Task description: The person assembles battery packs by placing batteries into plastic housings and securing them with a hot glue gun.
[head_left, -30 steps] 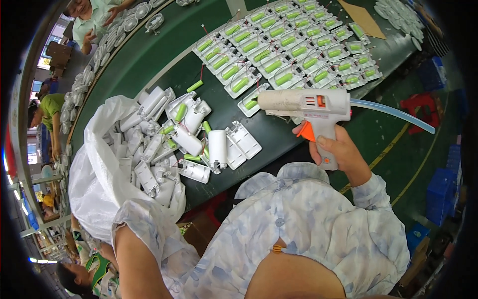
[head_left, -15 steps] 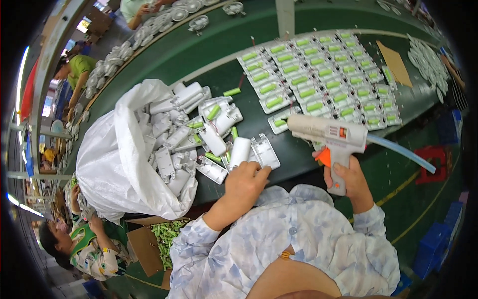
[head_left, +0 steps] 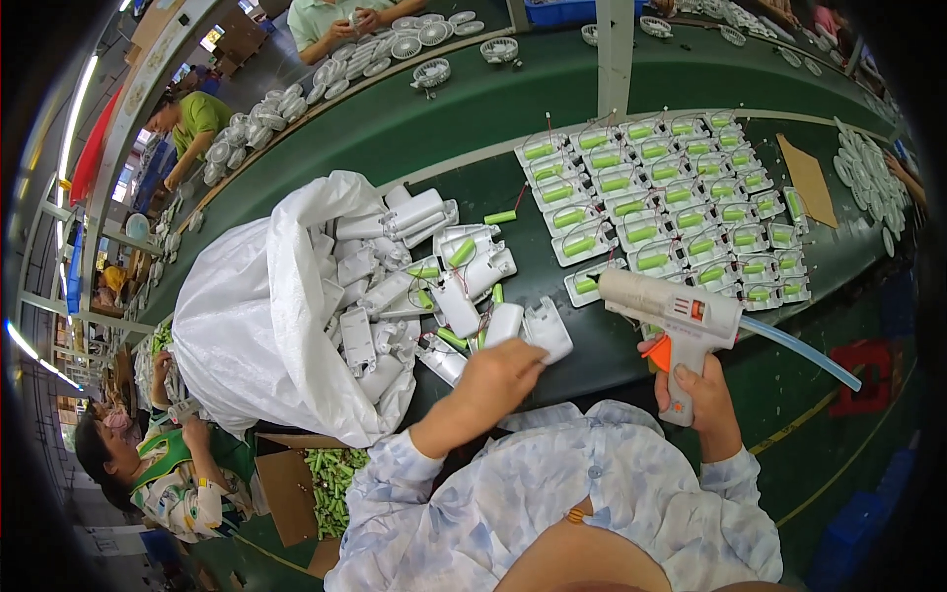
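Note:
My left hand (head_left: 491, 380) has its fingers closed on the near left edge of a white plastic shell (head_left: 550, 333), which lies at the table's near side; the thumb is mostly hidden. In my right hand (head_left: 708, 395) is a white hot glue gun (head_left: 671, 314) with an orange trigger and a clear blue glue stick out of its back. Its nozzle points left, over the nearest shell (head_left: 590, 283) of several rows of white shells (head_left: 646, 234) bearing green battery cells and thin wires. Beside my left hand lie loose white housings (head_left: 457, 304) and green cells (head_left: 500, 216).
A big white sack (head_left: 252, 316) spills white housings at the left. Below it stands a cardboard box (head_left: 284, 498) of green cells. A cardboard piece (head_left: 807, 180) and white fan grilles (head_left: 866, 183) lie at the right. Co-workers sit at the left and across the bench.
The view has shifted, so the bench sits lower and farther right. My left fingers have closed on the shell's edge, and it sits slightly turned. The glue gun remains in my right hand.

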`<action>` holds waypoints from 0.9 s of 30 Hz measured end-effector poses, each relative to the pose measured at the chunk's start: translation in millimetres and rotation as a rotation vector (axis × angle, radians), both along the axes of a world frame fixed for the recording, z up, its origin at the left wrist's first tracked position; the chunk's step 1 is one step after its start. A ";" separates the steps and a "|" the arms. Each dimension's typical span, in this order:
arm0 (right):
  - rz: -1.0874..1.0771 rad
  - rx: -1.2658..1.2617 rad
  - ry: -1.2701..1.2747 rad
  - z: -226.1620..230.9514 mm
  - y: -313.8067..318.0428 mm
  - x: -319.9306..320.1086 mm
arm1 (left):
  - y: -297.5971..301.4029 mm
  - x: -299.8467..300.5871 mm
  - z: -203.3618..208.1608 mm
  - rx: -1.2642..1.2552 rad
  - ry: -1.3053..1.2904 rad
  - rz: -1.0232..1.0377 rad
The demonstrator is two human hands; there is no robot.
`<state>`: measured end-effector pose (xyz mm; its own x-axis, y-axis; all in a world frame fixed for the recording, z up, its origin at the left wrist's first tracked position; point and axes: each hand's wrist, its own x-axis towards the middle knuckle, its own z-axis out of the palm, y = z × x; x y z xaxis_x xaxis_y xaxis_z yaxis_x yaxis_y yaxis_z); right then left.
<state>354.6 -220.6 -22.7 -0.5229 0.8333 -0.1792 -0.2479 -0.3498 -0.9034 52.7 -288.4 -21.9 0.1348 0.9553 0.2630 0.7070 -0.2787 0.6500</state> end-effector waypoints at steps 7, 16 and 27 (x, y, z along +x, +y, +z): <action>0.037 0.040 -0.014 7.1 12.9 -3.8 | 11.7 -57.4 4.1 -0.434 -1.023 0.391; -0.063 0.051 0.001 9.0 16.4 3.9 | 21.7 4.3 5.2 -0.022 -0.090 -0.379; -0.094 0.027 0.016 4.9 14.7 19.2 | 52.1 30.1 -12.4 -0.031 0.252 -0.470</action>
<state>373.8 -205.9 -17.8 -0.4446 0.8834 -0.1483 -0.2928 -0.2998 -0.9079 82.8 -236.4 -34.3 0.6056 0.7834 0.1398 0.6456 -0.5864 0.4893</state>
